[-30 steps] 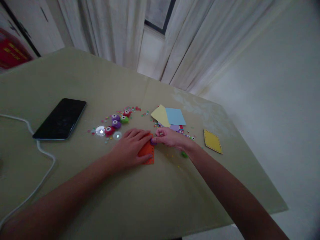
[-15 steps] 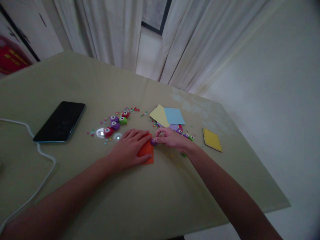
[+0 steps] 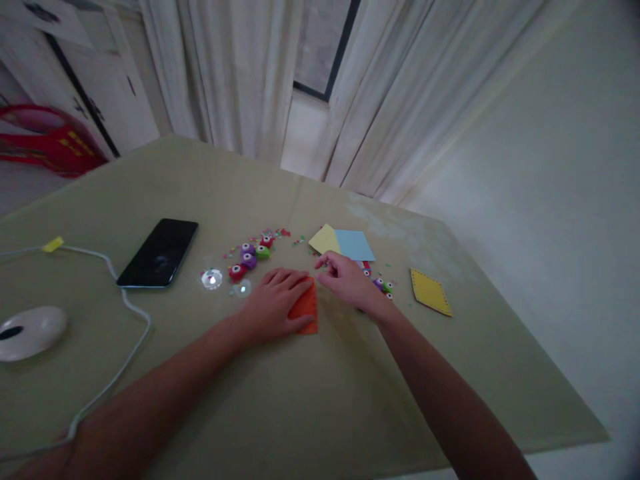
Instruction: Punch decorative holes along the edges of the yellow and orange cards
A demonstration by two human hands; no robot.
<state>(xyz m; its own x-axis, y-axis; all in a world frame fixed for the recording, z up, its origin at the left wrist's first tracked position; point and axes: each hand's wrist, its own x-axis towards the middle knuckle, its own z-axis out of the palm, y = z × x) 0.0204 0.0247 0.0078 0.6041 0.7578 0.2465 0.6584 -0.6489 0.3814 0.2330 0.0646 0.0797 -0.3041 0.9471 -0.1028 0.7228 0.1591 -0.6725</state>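
Observation:
My left hand (image 3: 275, 300) lies flat, fingers spread, on an orange sheet (image 3: 311, 308) on the table. Part of that sheet is hidden under the hand; its right edge shows small dark marks. Just right of the sheet's upper corner is my right hand (image 3: 347, 283), its fingers curled and the thumb close to the bent index finger. What these fingers hold, if anything, is hidden. Behind and right of this hand are small colourful pieces with big eyes (image 3: 384, 287), partly covered by the wrist. A light blue sheet (image 3: 356, 245) and a pale yellow sheet (image 3: 326, 239) lie beyond it.
Small red, purple and green eyed pieces (image 3: 249, 259) lie among scattered coloured bits, near two clear shiny discs (image 3: 212, 279). A black tablet (image 3: 160, 253), a white cable (image 3: 137, 310) and a white mouse-like object (image 3: 33, 332) are at left. A yellow stitched-edge square (image 3: 430, 291) lies at right.
The small purple piece seen at my right fingertips before is out of sight. My right hand has shifted slightly up from the orange sheet's edge. The camera view has turned left.

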